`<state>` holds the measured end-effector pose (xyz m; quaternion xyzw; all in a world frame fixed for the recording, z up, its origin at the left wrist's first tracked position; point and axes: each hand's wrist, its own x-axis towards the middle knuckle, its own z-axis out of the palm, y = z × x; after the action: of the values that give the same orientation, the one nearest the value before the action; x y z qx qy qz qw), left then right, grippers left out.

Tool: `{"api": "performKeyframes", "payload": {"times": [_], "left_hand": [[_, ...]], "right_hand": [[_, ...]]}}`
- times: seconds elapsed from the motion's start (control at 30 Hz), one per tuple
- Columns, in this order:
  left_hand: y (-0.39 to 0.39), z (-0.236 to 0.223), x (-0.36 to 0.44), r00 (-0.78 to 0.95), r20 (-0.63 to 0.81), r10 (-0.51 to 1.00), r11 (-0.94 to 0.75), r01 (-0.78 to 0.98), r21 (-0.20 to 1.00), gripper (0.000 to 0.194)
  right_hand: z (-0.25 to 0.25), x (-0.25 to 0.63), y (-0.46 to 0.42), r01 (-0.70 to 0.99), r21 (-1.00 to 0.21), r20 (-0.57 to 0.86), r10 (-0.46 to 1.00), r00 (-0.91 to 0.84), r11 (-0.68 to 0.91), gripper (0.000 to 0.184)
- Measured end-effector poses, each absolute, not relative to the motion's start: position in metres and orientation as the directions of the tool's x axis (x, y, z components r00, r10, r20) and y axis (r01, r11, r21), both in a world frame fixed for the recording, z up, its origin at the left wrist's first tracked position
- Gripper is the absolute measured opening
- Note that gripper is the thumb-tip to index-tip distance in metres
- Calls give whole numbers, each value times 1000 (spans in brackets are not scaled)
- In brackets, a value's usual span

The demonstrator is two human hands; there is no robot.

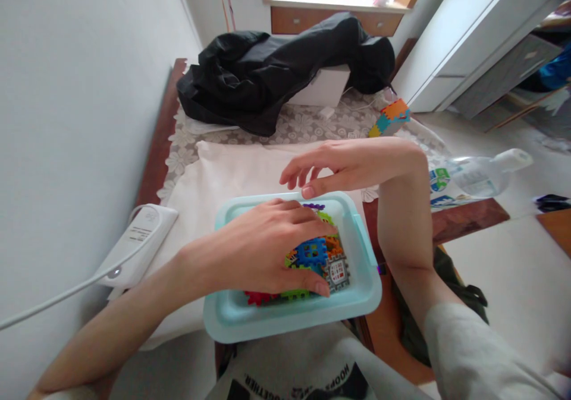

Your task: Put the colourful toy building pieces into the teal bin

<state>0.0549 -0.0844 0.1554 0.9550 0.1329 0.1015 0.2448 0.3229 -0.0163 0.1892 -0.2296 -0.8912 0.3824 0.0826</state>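
A light blue plastic tray (366, 296) sits at the near edge of the table, filled with colourful interlocking toy pieces (314, 257). My left hand (267, 248) lies flat over the pieces inside the tray, fingers spread, thumb against a grey piece (338, 272). My right hand (339, 165) hovers above the tray's far rim, fingers apart and empty, thumb tip close to the rim. Whether the left hand grips any piece is hidden under the palm.
A white power strip (138, 242) with its cable lies at the left by the wall. A black jacket (276, 69) covers a white box at the back. A built block of toy pieces (390, 117) and a plastic bottle (479, 174) sit at right.
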Motion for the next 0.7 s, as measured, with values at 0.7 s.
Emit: {"api": "performKeyframes", "payload": {"times": [0.7], "left_hand": [[46, 29, 35, 726, 171, 666, -579, 358, 733, 34]], "right_hand": [[122, 313, -14, 326, -901, -49, 680, -732, 286, 19]]}}
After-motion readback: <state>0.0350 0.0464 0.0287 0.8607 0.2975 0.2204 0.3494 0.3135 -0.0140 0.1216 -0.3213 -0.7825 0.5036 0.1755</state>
